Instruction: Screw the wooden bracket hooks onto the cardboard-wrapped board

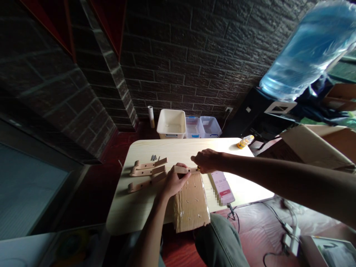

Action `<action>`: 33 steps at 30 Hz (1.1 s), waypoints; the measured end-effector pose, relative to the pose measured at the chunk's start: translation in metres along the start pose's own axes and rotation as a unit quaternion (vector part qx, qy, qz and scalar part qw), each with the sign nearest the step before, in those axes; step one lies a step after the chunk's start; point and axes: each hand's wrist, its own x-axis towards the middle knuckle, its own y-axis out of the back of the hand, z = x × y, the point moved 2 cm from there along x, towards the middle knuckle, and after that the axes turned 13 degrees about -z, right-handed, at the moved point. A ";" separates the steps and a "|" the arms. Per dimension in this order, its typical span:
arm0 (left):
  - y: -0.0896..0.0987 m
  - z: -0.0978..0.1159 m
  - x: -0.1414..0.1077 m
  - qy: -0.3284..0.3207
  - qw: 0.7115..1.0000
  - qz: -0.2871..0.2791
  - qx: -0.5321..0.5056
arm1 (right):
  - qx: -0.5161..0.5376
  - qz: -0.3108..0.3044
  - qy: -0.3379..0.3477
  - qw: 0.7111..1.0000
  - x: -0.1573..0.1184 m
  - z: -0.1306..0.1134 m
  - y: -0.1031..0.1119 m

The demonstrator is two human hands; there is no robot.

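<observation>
My left hand (176, 181) is closed around a light wooden bar (180, 170) with dark holes in it, held above a piece of cardboard (191, 204). Over the bar's right end, my right hand (207, 160) makes a fist. A bit of yellow (198, 168) shows under that fist; it looks like part of a screwdriver, mostly hidden by the fingers. To the left lie three similar wooden pieces with holes, one at the back (150, 164), one in the middle (147, 172) and one in front (147, 184). Several small dark screws (154, 157) rest behind them.
On the pale table (119, 211), a phone (222, 187) with a timer lies right of the cardboard. A yellow-capped bottle (245, 142) lies at the back right corner. Beyond the table stand a cream bin (171, 122) and clear boxes (210, 126). Cables (275, 213) trail at right.
</observation>
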 end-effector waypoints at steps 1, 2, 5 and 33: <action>0.000 0.000 0.000 0.002 1.000 -0.001 0.005 | -0.003 0.000 0.003 1.000 0.000 -0.001 0.001; 0.000 -0.001 0.000 0.003 1.000 -0.002 0.011 | -0.006 -0.001 0.006 1.000 0.000 -0.001 0.002; -0.001 -0.002 0.000 0.002 1.000 -0.006 0.022 | 0.002 -0.014 0.002 1.000 0.001 -0.001 0.004; -0.001 -0.002 -0.002 0.002 1.000 -0.002 0.007 | -0.141 0.035 0.037 0.989 -0.011 -0.010 -0.006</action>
